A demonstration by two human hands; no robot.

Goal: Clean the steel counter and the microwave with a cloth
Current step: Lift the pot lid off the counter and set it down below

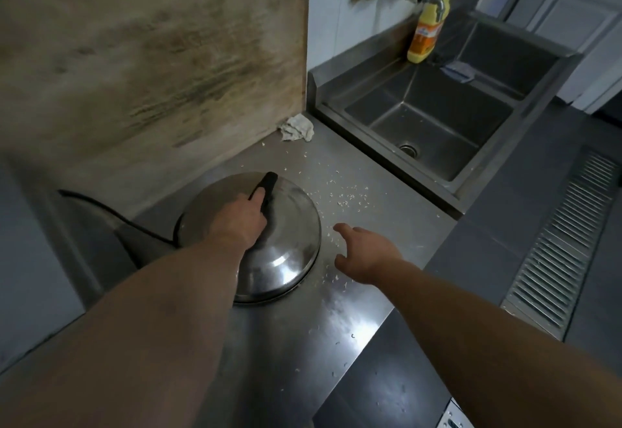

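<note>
The steel counter (292, 336) runs from the bottom of the view toward the sink and is strewn with small white crumbs. A crumpled white cloth (297, 128) lies at the counter's far end, at the foot of a big wooden board. A domed steel lid (286, 242) with a black handle (267, 185) rests on the counter. My left hand (240, 217) grips that handle. My right hand (365, 251) hovers just right of the lid with relaxed fingers, holding nothing. No microwave is in view.
A large stained wooden board (151, 57) leans against the wall at left. A double steel sink (437, 118) lies beyond the counter, with a yellow bottle (425, 32), a blue sponge (459, 70) and taps. A floor drain grate (565, 242) runs at right.
</note>
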